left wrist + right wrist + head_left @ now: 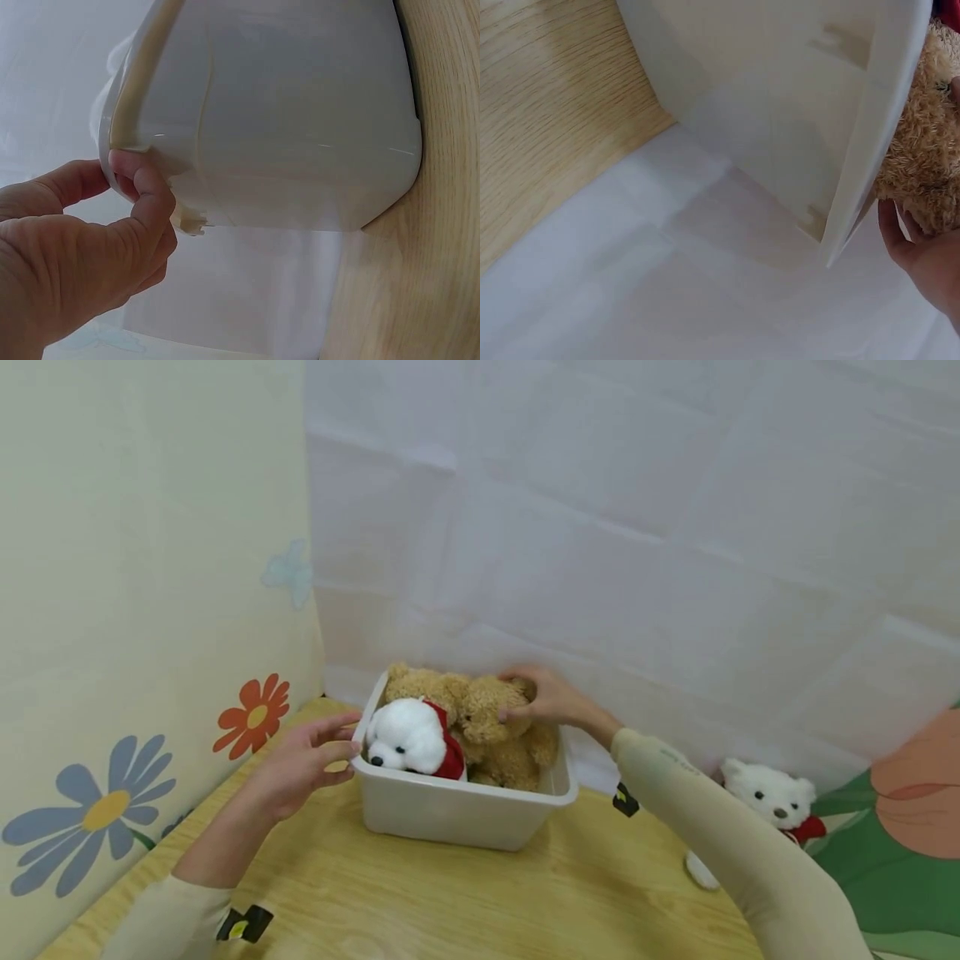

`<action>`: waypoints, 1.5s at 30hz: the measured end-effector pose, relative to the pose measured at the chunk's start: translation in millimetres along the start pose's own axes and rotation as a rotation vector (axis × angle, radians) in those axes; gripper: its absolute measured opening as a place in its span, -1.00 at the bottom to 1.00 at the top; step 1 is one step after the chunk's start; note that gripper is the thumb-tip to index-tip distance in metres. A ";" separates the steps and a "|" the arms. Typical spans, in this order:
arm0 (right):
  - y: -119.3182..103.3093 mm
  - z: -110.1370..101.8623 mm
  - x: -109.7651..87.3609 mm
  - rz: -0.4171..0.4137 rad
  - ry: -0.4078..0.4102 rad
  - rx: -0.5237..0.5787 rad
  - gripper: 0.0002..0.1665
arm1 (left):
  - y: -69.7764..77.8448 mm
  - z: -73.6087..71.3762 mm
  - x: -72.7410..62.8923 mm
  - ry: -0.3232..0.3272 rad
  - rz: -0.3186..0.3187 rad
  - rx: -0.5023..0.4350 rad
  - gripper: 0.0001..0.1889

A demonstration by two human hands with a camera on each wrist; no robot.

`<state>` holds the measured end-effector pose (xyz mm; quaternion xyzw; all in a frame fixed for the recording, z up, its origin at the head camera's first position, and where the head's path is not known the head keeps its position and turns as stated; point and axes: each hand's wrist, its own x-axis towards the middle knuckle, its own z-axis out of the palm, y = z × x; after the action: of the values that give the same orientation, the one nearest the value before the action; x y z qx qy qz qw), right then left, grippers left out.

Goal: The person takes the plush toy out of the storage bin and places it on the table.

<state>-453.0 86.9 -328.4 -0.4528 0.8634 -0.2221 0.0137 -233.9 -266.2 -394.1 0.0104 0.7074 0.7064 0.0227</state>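
Left hand: left hand (300,766) at bin's left end; thumb + fingers pinch the rim, clearest in left wrist view.
Right hand: right hand (553,697) on head of the right tan teddy (504,747); thumb on near side, fingers round far side, head gripped btwn them.
Right tan teddy: in bin, right half, approx. upright, head above rim, face twd left.
Left tan teddy: left tan teddy (422,683) in bin, far left, touching right one; ptly hidden.
White plush (bin): white plush dog or bear (407,737) w/ red garment (453,760), near left of bin, muzzle by near rim; species unclear.
Bin: white plastic bin (457,814), flat on wood-grain table (420,902), just beside far backdrop.
White bear (table): white plush bear (771,795), red at neck, right side, well apart from bin; ptly covered by right sleeve (735,852).
Bkgd: white creased sheet (600,527) far side; cream panel (150,527) left, w/ blue flower (105,810), red flower (257,717), pale butterfly (290,574).
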 end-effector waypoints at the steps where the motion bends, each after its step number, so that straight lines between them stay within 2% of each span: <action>1: -0.1 0.9 -0.1 0.002 -0.011 -0.006 -0.12 | -0.1 0.0 -0.2 -0.001 0.002 0.001 -0.33; 10: -5.2 5.4 0.1 0.016 -0.024 -0.014 0.00 | 1.8 -1.1 -1.4 -0.002 0.021 0.002 -0.31; 15: -8.8 5.4 0.2 0.058 -0.033 0.010 0.07 | 2.1 -0.7 0.9 -0.001 0.021 0.000 -0.31; 21: -7.6 8.5 -2.9 0.089 -0.019 0.021 0.06 | 2.2 1.6 2.0 0.008 0.029 -0.006 -0.32; 24: -5.4 10.1 -5.8 0.086 0.009 0.031 0.03 | 1.7 3.3 2.8 0.012 0.031 -0.011 -0.33; 31: 0.6 10.5 -16.2 0.024 0.096 0.043 -0.11 | 1.4 7.0 6.3 0.012 0.028 -0.006 -0.33; 34: 1.7 9.1 -21.2 0.028 0.143 0.039 -0.14 | 0.4 7.2 8.7 0.012 0.029 -0.008 -0.33; 39: -1.1 2.7 -25.4 0.040 0.202 0.019 -0.12 | -1.4 6.4 14.5 0.014 0.025 -0.008 -0.32; 45: -2.2 -7.1 -30.1 0.043 0.219 -0.006 -0.10 | -3.7 9.0 23.5 0.001 0.019 -0.009 -0.32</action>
<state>-435.2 112.2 -326.4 -0.4074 0.8698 -0.2674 -0.0772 -256.9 -256.1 -398.2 0.0166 0.7041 0.7097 0.0157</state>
